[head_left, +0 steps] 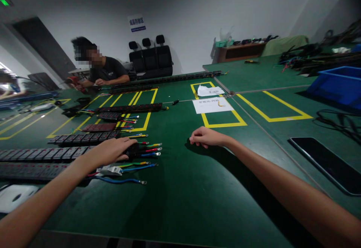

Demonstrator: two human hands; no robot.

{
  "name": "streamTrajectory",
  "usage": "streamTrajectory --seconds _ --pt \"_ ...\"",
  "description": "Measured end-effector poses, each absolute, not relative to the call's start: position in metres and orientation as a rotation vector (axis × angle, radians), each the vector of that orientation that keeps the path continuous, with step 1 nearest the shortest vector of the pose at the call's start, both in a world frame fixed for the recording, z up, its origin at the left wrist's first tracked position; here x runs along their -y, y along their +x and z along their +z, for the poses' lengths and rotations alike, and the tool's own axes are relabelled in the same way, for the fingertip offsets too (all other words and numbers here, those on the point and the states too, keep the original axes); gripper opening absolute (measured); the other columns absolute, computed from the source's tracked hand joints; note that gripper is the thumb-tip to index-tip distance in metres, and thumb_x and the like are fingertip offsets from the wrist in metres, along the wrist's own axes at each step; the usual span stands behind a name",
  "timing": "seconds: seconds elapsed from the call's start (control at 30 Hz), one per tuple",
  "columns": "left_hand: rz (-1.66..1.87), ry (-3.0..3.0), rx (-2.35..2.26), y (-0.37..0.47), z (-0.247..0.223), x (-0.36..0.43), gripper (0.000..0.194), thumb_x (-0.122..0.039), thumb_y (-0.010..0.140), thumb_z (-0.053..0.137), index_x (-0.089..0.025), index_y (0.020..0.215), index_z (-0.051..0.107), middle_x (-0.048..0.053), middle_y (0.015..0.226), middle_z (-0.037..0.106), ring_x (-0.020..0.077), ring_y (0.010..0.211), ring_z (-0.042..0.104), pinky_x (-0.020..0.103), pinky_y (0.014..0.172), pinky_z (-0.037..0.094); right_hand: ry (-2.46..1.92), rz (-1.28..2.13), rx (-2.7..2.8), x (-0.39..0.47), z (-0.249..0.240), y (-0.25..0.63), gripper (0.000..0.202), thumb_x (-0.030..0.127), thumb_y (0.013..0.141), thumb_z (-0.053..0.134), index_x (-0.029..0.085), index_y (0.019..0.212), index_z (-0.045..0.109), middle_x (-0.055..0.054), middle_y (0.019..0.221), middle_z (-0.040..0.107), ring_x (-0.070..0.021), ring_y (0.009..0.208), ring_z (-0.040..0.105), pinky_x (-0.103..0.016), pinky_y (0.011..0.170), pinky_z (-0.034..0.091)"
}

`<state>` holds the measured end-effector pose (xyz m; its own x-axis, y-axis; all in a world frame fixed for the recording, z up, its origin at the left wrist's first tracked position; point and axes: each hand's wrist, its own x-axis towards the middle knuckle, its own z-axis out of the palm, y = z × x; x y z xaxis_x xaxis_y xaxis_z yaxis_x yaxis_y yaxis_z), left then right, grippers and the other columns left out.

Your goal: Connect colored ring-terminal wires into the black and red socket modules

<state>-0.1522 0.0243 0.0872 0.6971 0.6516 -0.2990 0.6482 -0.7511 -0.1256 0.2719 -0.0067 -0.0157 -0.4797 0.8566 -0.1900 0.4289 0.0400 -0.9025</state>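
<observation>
My left hand (111, 151) reaches across a long black socket strip (53, 153), its fingers and thumb closed round the strip's black end. Green-yellow, red and blue wires (153, 150) with metal ring terminals stick out just past the fingertips. Nearer to me lies another socket strip (34, 171), whose wires come out beside a white connector (111, 170). Beyond the hand is a shorter strip (84, 138) with wires at its right end. To the right, my right hand (207, 137) is low over the green table with curled fingers; whether anything is between them is hidden.
Across the green table (197, 199), a person (105, 69) sits near more strips (129, 108). White paper sheets (211, 106) lie on yellow tape outlines. A phone (324, 163), black cables (338, 122) and a blue bin (338, 86) are at right; a white device (17, 197) is at near left.
</observation>
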Motion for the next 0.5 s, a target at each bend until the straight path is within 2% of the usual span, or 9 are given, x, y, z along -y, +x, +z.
streamTrajectory --seconds 0.17,0.5 --pt "0.518 -2.879 1.189 -0.166 0.088 -0.029 0.053 -0.029 0.092 0.061 -0.025 0.144 0.053 0.013 0.140 0.062 0.0306 0.117 0.067 0.040 0.098 0.052 -1.299 1.428 1.910 0.007 -0.016 0.271 0.038 0.050 0.090 0.062 0.013 0.089 0.072 -0.002 0.075 0.064 -0.0066 0.048 0.050 -0.021 0.045 0.037" --pt "0.599 -2.847 1.444 -0.192 0.100 -0.038 0.061 -0.025 0.079 0.065 -0.026 0.139 0.058 0.010 0.141 0.064 0.0299 0.125 0.064 0.038 0.105 0.049 -1.298 1.424 1.919 0.008 -0.014 0.273 0.037 0.049 0.092 0.061 0.014 0.089 0.071 -0.002 0.076 0.063 -0.0061 0.048 0.050 -0.020 0.044 0.036"
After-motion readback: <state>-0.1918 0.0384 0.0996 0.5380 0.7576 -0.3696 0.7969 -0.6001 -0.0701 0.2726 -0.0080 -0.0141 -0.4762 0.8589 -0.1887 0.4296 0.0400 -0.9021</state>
